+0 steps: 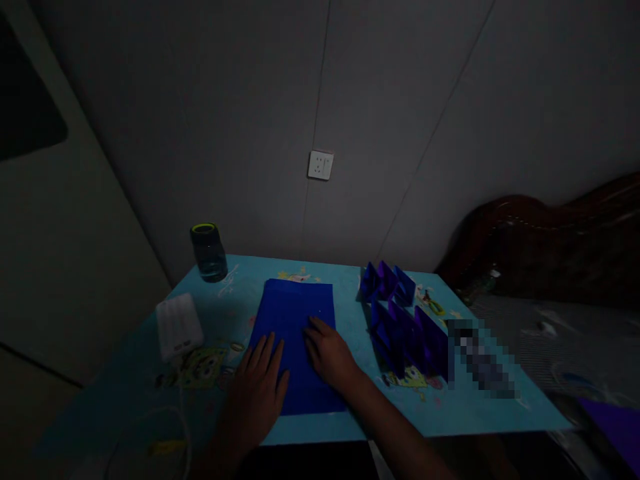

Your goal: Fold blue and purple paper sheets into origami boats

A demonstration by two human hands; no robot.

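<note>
A dark blue sheet of paper (296, 313) lies flat in the middle of a light blue cartoon-printed table (450, 407). My left hand (257, 393) rests palm down on the sheet's near left corner, fingers stretched out. My right hand (327, 353) presses on the sheet's right half, fingers bent with the tips on the paper. Neither hand grips anything. To the right lie several folded blue and purple paper pieces (405, 320).
A dark glass jar with a yellow-green rim (208, 252) stands at the table's back left. A white power bank (178, 327) with a cable lies on the left. A wall socket (320, 165) is behind. A bed with a dark wooden headboard (545, 240) is at right.
</note>
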